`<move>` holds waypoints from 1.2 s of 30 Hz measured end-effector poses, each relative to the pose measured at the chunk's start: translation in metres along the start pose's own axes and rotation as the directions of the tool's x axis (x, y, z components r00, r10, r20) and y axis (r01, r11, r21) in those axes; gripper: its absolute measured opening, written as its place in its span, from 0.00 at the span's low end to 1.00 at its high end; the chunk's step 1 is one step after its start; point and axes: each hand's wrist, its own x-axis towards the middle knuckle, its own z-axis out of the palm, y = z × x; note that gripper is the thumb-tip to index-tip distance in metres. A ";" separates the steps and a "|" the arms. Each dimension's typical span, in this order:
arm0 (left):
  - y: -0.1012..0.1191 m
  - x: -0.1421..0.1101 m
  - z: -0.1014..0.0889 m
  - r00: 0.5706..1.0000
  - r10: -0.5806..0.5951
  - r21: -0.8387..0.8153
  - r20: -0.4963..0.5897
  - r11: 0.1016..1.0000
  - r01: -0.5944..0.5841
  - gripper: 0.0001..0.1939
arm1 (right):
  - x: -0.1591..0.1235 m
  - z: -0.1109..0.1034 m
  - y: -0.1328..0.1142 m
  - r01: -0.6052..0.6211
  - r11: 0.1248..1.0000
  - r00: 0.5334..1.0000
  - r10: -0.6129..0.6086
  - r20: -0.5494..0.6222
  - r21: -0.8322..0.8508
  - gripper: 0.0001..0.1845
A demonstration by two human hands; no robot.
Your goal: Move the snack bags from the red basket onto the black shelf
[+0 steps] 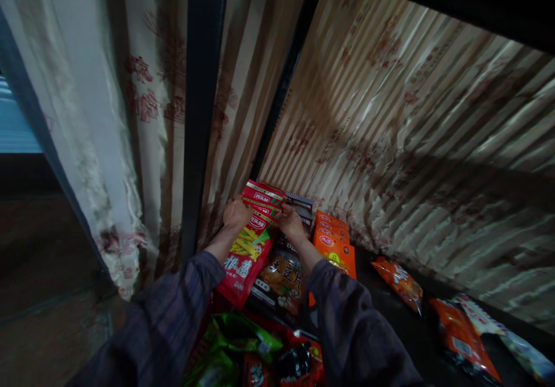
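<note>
Red snack packets (236, 274) stand in an overlapping row at the back left corner of the dark shelf, with a picture of yellow strips on the front one. At the left edge of their tops, my left hand (236, 214) is closed on the packets. Opposite it, my right hand (290, 223) grips the upper right edge of the same packets, its fingers bent round it. Dark brown snack packets (277, 280) lean just right of the red ones, partly under my right forearm. Beyond that forearm is a row of orange packets (333, 242).
Loose orange packets (398, 283) lie on the dark shelf (377, 312) to the right. Green packets (234, 338) and other bags are heaped nearest me. Pleated patterned cloth (390, 104) hangs behind, and a dark upright post (203, 110) stands at the left.
</note>
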 end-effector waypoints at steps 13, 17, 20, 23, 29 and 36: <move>0.016 -0.006 -0.003 0.996 0.067 0.117 -0.061 0.991 -0.059 0.22 | 0.006 -0.016 0.008 0.116 0.859 0.984 -0.031 0.175 -0.499 0.17; 0.030 -0.036 -0.007 0.970 0.230 0.180 -0.078 0.960 -0.213 0.22 | 0.003 -0.021 0.003 0.083 0.846 0.993 -0.029 0.111 -0.526 0.20; 0.038 -0.082 0.001 0.913 0.396 0.172 0.095 0.897 -0.406 0.20 | -0.004 -0.030 -0.005 0.073 0.831 0.990 0.006 0.141 -0.551 0.21; 0.038 -0.135 0.024 0.808 0.529 0.172 0.260 0.798 -0.577 0.23 | -0.013 -0.037 -0.013 0.125 0.812 0.957 0.053 0.285 -0.570 0.22; 0.027 -0.177 0.067 0.785 0.549 0.259 0.288 0.744 -0.615 0.28 | -0.013 -0.041 -0.014 0.286 0.742 0.885 0.038 0.464 -0.606 0.24; 0.032 -0.165 0.069 0.813 0.483 0.279 0.325 0.773 -0.570 0.29 | -0.014 -0.041 -0.011 0.282 0.699 0.899 0.048 0.436 -0.658 0.23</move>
